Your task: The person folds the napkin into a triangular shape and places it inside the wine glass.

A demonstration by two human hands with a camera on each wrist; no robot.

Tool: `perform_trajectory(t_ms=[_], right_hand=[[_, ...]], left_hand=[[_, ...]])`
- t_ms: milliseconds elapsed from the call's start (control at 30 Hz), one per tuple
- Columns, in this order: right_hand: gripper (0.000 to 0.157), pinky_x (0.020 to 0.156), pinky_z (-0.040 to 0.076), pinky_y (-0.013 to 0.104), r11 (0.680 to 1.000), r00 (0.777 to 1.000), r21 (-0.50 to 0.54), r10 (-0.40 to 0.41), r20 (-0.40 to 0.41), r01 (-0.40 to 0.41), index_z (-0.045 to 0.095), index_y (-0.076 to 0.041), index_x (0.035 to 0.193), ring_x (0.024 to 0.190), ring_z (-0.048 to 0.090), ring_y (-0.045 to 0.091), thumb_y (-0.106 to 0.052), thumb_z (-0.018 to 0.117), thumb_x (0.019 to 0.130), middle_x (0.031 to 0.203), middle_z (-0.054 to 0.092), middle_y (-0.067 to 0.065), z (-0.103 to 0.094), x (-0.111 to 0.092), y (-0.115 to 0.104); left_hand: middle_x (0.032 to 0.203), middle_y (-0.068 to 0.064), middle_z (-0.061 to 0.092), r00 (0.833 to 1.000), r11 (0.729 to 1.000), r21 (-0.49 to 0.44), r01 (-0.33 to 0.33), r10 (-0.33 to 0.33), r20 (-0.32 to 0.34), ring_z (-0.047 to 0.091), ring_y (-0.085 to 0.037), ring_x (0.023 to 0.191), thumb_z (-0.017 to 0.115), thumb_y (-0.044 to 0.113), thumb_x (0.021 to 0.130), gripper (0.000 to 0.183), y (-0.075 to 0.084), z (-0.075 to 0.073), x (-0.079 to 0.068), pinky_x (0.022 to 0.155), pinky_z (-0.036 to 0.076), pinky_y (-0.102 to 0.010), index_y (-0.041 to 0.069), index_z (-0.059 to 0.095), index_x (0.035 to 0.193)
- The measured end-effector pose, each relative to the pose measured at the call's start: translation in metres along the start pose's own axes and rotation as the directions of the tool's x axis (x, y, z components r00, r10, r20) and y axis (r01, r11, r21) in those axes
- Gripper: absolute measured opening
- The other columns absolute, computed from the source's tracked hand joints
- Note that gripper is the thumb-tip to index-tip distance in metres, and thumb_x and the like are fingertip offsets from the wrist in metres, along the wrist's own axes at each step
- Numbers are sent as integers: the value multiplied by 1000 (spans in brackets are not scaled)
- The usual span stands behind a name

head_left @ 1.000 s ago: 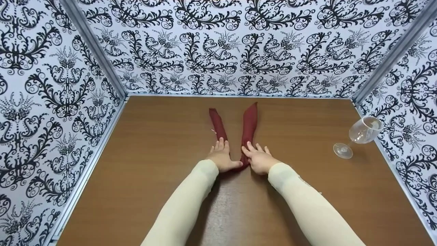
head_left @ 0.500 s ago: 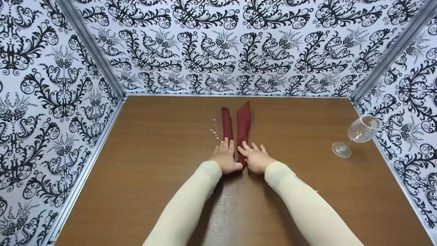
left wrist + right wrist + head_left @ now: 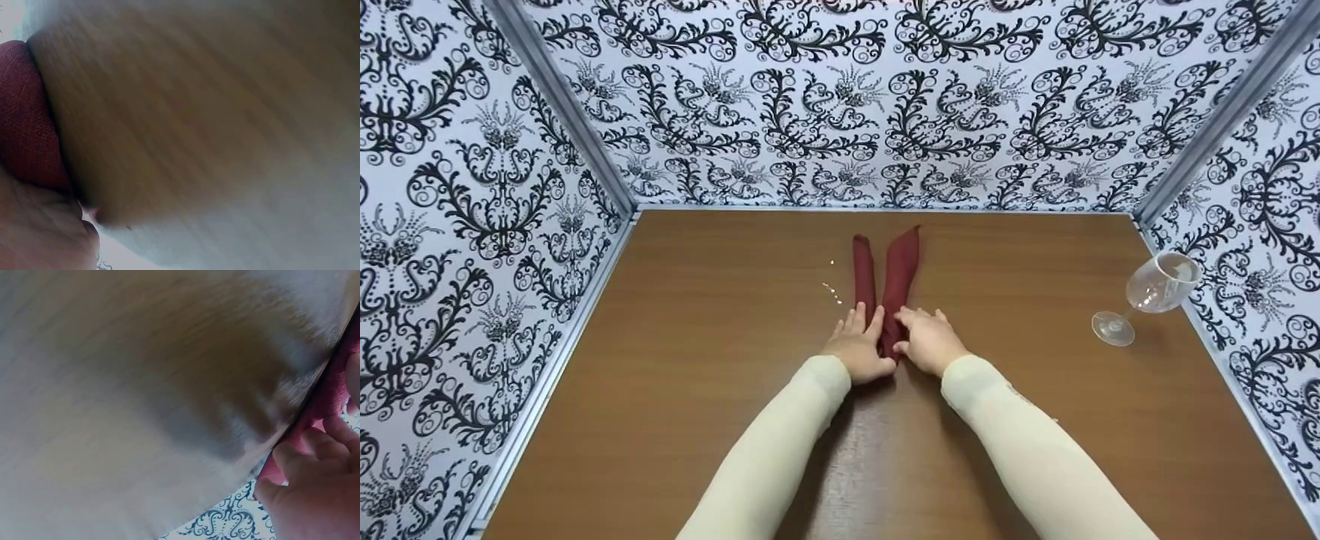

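The cloth [image 3: 899, 281] looks light and soft, best pinched near its fold; left fingers [image 3: 859, 322] spread on it, right fingers [image 3: 915, 319] bent, grip unclear.

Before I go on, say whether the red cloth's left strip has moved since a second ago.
Yes: against the table's back edge, the red cloth's left strip has shifted right, towards the right strip.

A brown, wood-grained tabletop [image 3: 697, 337] spread out to both sides of the left hand [image 3: 859, 352] and the right hand [image 3: 931, 343]. Directly on it lay a red cloth [image 3: 900, 274], partly under the left hand, its two narrow lengths pointing away beyond both hands. Small bright specks [image 3: 832, 289] showed just ahead of the left hand. A clear stemmed glass [image 3: 1152, 292] stood on its foot, well to the right of the right hand.
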State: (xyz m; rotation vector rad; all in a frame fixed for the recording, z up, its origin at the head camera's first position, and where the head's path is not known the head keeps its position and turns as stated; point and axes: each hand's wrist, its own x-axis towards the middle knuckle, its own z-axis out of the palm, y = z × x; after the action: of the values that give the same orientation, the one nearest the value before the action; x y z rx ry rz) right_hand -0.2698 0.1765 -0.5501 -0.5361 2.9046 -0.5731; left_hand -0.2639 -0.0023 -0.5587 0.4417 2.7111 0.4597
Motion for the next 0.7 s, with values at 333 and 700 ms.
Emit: perform_trajectory(t_ms=[333, 700], right_hand=[[53, 125, 9, 75, 996, 997, -68, 55, 59, -51, 64, -9, 146, 153, 34, 53, -26, 74, 97, 162, 50, 9, -1, -2, -8], [51, 126, 7, 73, 963, 970, -124, 237, -46, -241, 76, -10, 120, 151, 37, 55, -52, 78, 89, 151, 61, 16, -2, -4, -12]], left_hand=[[177, -20, 3, 1000, 999, 46, -20, 21, -6, 8, -34, 166, 56, 52, 93, 95, 8, -4, -12, 134, 12, -46, 28, 9, 171], [179, -13, 2, 1000, 985, 175, -8, 11, -16, 7, -32, 166, 52, 54, 99, 87, 10, 8, -1, 134, 10, -46, 23, 15, 171]])
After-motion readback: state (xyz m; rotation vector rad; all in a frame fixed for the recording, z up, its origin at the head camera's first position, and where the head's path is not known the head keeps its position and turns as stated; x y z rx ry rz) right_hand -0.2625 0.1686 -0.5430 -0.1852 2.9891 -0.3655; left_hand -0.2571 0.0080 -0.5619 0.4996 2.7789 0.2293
